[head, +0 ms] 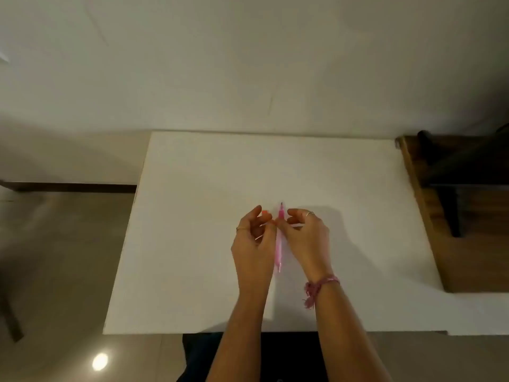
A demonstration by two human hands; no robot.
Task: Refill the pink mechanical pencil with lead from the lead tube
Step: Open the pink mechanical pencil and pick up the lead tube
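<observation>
One pink mechanical pencil [279,238] is in view, held over the middle of the white desk [192,244] with its tip pointing away from the person and its rear end toward them. Two hands work on it, close together on either side of its barrel. The right hand [305,238] has its fingers curled at the pencil's upper part and seems to pinch it there. The left hand [254,241] is curled just beside the barrel; a small orange piece [265,212] shows at its fingertips, too small and blurred to name. Whether the left hand also touches the pencil cannot be told.

One ring sits on each hand, and one pink thread bracelet [316,288] is tied round the right wrist.

No lead tube can be made out with certainty.

The desk stands against a plain pale wall [248,64]. A wooden piece of furniture [454,257] adjoins it on the right, and a glossy tiled floor [60,271] lies to the left.
</observation>
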